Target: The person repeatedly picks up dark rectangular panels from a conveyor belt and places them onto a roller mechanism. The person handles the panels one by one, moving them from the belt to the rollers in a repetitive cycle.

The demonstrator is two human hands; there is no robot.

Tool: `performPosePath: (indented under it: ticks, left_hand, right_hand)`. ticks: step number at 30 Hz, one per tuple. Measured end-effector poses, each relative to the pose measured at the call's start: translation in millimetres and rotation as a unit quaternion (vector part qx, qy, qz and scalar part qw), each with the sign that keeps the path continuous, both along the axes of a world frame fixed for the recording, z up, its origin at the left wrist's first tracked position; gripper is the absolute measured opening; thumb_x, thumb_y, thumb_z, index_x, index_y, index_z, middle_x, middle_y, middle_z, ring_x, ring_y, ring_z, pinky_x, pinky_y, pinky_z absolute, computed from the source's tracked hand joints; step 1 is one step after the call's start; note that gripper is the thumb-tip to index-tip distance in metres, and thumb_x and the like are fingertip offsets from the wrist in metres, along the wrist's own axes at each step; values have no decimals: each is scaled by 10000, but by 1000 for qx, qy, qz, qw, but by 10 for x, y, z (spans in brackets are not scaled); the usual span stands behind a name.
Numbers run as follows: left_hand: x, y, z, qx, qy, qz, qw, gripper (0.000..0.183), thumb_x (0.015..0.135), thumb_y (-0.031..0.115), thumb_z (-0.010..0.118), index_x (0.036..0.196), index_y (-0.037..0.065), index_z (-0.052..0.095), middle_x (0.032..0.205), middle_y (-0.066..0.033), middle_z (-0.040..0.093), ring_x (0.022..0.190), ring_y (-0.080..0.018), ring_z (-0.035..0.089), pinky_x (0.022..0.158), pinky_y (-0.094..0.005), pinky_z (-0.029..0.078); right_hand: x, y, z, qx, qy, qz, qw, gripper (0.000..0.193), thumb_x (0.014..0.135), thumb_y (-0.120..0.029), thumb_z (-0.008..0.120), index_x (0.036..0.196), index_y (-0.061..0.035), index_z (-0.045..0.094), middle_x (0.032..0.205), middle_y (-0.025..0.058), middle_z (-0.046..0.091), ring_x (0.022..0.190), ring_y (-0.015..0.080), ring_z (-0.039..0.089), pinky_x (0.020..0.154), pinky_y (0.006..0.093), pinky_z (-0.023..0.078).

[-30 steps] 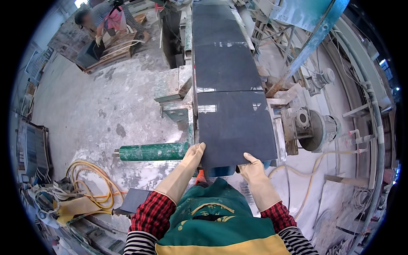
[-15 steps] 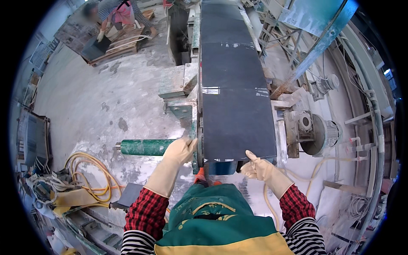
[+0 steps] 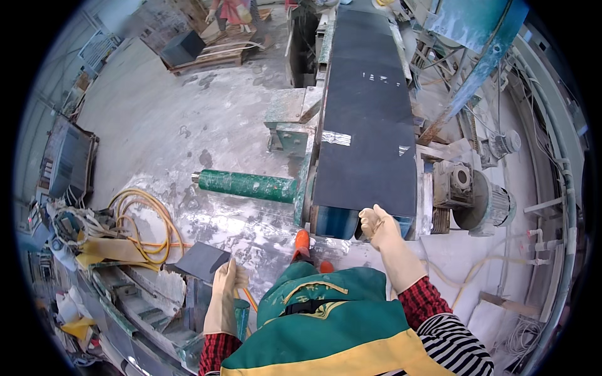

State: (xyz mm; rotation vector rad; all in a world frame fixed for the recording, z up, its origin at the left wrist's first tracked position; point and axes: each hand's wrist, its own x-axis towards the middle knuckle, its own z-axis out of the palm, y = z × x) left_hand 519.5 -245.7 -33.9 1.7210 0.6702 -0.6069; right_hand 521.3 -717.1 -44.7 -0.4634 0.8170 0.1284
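The dark slab (image 3: 367,172) lies at the near end of the conveyor (image 3: 338,222) and might tip off if it slid nearer, with only the curled right hand (image 3: 380,227) at its edge, the curled left hand (image 3: 227,281) beside a smaller piece (image 3: 199,259) at left, neither grip certain.

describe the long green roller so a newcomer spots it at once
Start at the long dark-topped conveyor in the middle. Beside its near end, on the left, a long green roller extends sideways. Its solid, straight shape and bare metal tip set it apart from the coiled yellow hose nearby.
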Motion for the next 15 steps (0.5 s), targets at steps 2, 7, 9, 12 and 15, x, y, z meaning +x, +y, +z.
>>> performPosePath:
  ticks: [2, 7, 9, 12, 15]
  left_hand:
    - [-385, 210, -69, -5, 0, 67, 998, 480, 1022, 445, 484, 932, 0, 639, 707, -117, 676, 537, -195, 650, 502, -307, 557]
    - [-1009, 612, -82, -1, -29, 153, 988, 485, 1017, 464, 492, 920, 10, 633, 708, -129, 688, 516, -199, 644, 477, -288, 548]
    - [-1128, 696, -12, 17, -37, 189, 981, 487, 1017, 465, 493, 918, 8, 627, 706, -133, 686, 507, -197, 637, 464, -288, 542]
    - [-1339, 904, 34, -12, -56, 260, 964, 497, 1019, 464, 492, 918, -6, 617, 665, -119, 646, 485, -180, 606, 424, -289, 520]
    - [-1795, 1230, -35, -63, -85, 340, 934, 514, 1015, 465, 504, 960, -36, 600, 644, -116, 602, 471, -171, 564, 406, -295, 480]
  right_hand:
    - [67, -15, 117, -2, 32, 25, 999, 393, 1017, -247, 511, 978, 116, 657, 829, 151, 706, 620, 204, 661, 527, 258, 577]
    - [93, -42, 74, 6, -1, 36, 999, 425, 1023, -272, 503, 960, 116, 666, 786, 132, 700, 594, 181, 651, 504, 257, 558]
    - [98, -29, 64, -27, 4, 34, 999, 443, 1030, -303, 492, 954, 97, 667, 795, 134, 704, 584, 179, 645, 493, 258, 542]
    - [13, -5, -11, -61, -27, 72, 995, 437, 1033, -314, 488, 949, 77, 664, 825, 142, 714, 588, 183, 648, 502, 259, 546]
    - [-174, 156, -2, -104, -9, 126, 986, 433, 1026, -334, 507, 998, 74, 651, 864, 150, 718, 633, 178, 661, 535, 244, 541]
